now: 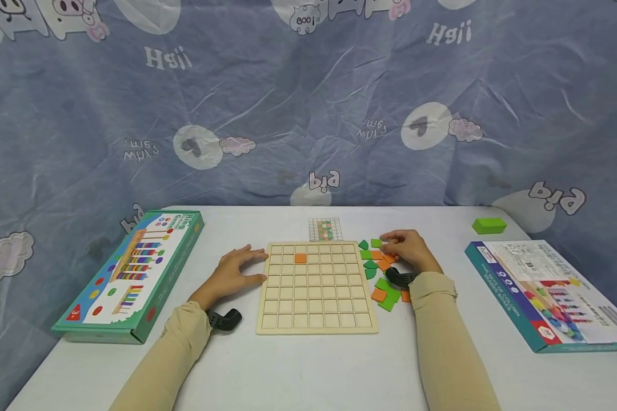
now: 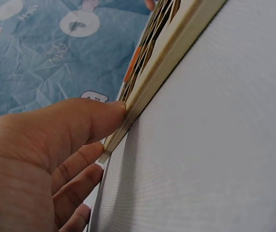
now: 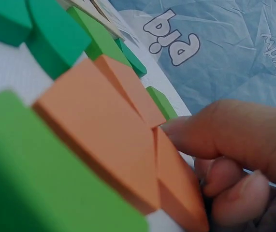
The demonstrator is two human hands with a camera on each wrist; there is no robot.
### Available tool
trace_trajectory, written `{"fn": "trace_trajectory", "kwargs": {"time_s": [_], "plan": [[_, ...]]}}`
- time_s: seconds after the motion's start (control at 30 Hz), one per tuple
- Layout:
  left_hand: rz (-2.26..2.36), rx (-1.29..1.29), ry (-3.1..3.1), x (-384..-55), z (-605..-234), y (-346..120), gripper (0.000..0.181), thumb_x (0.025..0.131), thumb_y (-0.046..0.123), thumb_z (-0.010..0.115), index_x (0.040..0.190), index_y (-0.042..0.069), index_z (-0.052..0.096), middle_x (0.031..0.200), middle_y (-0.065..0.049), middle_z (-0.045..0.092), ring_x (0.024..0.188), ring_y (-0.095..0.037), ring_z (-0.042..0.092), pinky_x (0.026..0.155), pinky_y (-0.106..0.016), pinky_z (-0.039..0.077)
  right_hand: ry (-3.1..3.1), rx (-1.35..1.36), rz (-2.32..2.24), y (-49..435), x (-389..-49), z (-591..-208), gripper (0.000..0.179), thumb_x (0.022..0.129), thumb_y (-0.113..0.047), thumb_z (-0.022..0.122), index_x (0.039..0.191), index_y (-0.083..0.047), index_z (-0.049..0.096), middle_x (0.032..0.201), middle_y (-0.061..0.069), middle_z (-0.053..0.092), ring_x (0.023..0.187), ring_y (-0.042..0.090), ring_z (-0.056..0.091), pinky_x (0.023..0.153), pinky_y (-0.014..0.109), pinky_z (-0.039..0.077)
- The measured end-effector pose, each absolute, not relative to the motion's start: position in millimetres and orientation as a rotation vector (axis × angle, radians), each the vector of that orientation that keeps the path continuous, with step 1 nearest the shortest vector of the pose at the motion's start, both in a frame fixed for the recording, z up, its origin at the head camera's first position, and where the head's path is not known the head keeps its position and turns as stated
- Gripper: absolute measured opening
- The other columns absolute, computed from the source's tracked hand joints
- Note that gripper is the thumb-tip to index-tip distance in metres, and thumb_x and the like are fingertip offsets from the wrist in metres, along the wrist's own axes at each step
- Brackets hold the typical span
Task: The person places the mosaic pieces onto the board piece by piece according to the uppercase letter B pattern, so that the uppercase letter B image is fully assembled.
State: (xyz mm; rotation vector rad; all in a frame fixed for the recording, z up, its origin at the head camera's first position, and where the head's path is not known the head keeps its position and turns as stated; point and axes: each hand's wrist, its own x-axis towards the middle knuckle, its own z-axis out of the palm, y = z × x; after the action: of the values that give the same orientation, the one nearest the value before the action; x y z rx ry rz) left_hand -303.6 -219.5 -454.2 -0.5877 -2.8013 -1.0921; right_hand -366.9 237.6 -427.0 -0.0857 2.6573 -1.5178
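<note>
A pale wooden grid board [image 1: 316, 288] lies in the middle of the table, with one orange square tile [image 1: 300, 258] in its upper part. My left hand [image 1: 231, 272] rests at the board's left edge; in the left wrist view its extended thumb [image 2: 106, 118] touches the board's side [image 2: 152, 72]. To the right of the board, my right hand [image 1: 408, 248] is over loose tiles. In the right wrist view its uppermost fingertip meets the corner of orange tiles [image 3: 104, 130], other fingers curled behind; I cannot tell whether it pinches one. Green tiles [image 3: 50, 164] lie around them.
A small pattern card [image 1: 325, 229] lies behind the board. One game box [image 1: 133, 274] is on the left, another [image 1: 555, 294] on the right with a green block [image 1: 489, 225] behind it. A patterned blue cloth [image 1: 308, 114] hangs behind the table.
</note>
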Motion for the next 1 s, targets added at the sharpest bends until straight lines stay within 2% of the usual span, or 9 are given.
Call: {"fn": "trace_trajectory", "kwargs": {"time_s": [0.47,0.7,1.0], "plan": [[-1.085,-0.576,-2.803,-303.0,-453.2,-218.8,0.056,0.090,0.023,0.085,0.141,0.005,0.071,0.156,-0.015,0.060,0.159,-0.046,0.033,0.131,-0.065,0.013,2.663,-0.092,-1.529,238.2,-367.0,-427.5,0.042,0.100,-0.017,0.078,0.134,0.007,0.069,0.086,0.000,0.066,0.068,0.011,0.058,0.060,0.024,0.055],[-1.090,-0.577,-2.800,-303.1,-452.2,-218.2,0.056,0.091,0.024,0.085,0.142,0.005,0.070,0.156,-0.016,0.060,0.159,-0.046,0.033,0.131,-0.065,0.013,2.614,-0.139,-1.627,239.5,-367.7,-427.0,0.041,0.100,-0.014,0.077,0.133,0.008,0.067,0.083,0.001,0.065,0.064,0.010,0.058,0.057,0.024,0.055],[-1.096,-0.569,-2.805,-302.5,-452.6,-217.1,0.056,0.090,0.024,0.085,0.141,0.005,0.071,0.156,-0.016,0.060,0.159,-0.046,0.033,0.132,-0.064,0.014,2.624,-0.236,-1.642,233.9,-366.5,-424.1,0.040,0.101,-0.011,0.076,0.134,0.010,0.066,0.087,0.003,0.071,0.061,0.011,0.059,0.054,0.025,0.053]]}}
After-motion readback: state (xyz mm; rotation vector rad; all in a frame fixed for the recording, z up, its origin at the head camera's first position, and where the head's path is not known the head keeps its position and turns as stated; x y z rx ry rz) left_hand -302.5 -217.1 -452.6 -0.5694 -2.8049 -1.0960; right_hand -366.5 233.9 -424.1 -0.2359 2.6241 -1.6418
